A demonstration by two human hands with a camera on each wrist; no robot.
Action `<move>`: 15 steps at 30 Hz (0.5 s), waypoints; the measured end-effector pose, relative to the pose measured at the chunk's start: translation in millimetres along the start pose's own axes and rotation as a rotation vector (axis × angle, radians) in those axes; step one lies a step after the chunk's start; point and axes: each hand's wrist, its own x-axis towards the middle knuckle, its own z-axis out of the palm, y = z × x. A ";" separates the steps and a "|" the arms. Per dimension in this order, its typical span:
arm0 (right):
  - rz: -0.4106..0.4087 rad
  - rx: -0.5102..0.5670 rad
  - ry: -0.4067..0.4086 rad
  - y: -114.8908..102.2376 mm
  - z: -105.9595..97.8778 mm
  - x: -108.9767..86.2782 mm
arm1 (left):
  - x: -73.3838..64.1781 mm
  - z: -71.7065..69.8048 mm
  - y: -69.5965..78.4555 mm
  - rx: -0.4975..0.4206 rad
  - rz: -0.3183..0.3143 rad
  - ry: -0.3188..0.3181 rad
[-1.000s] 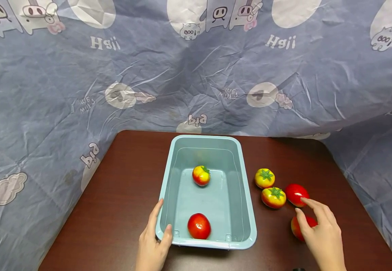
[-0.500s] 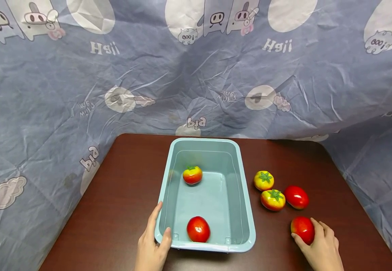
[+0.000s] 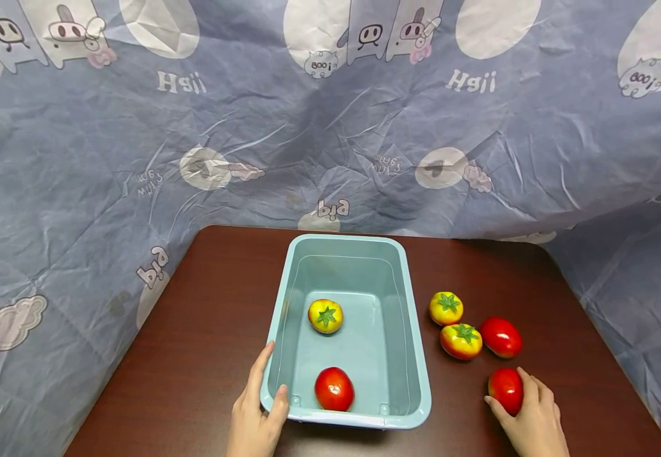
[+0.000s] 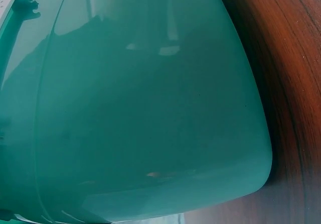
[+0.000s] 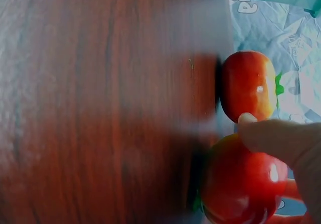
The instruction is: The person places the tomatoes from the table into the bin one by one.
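At the table's right, my right hand (image 3: 533, 416) has thumb and fingers around a red tomato (image 3: 505, 390), which seems to rest on the table. The right wrist view shows the thumb over this tomato (image 5: 246, 181), with a red-yellow tomato (image 5: 248, 86) beyond. My left hand (image 3: 256, 412) holds the near left corner of a pale blue-green plastic tub (image 3: 422, 374), thumb at the near rim, fingers along the left one. Inside lie a yellow tomato (image 3: 325, 316) with a green leaf and a red one (image 3: 333, 389). Only the tub's wall (image 4: 150, 103) fills the left wrist view; no fingers show there.
Between tub and right hand sit two yellow-red tomatoes (image 3: 460, 341) with green leaves, close together, and a red tomato (image 3: 500, 337) beside them. The dark brown table (image 3: 193, 317) has a patterned grey-blue cloth (image 3: 307, 127) behind it and around its sides.
My right hand has come down and wrapped around the nearest red tomato. Inside the tub, the yellow tomato has rolled left and its leaf now faces up. The left hand stays put.
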 end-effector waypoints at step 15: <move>0.049 0.102 0.130 -6.1 6.9 -5.1 | 0.8 -0.8 -2.3 -0.013 0.008 -0.012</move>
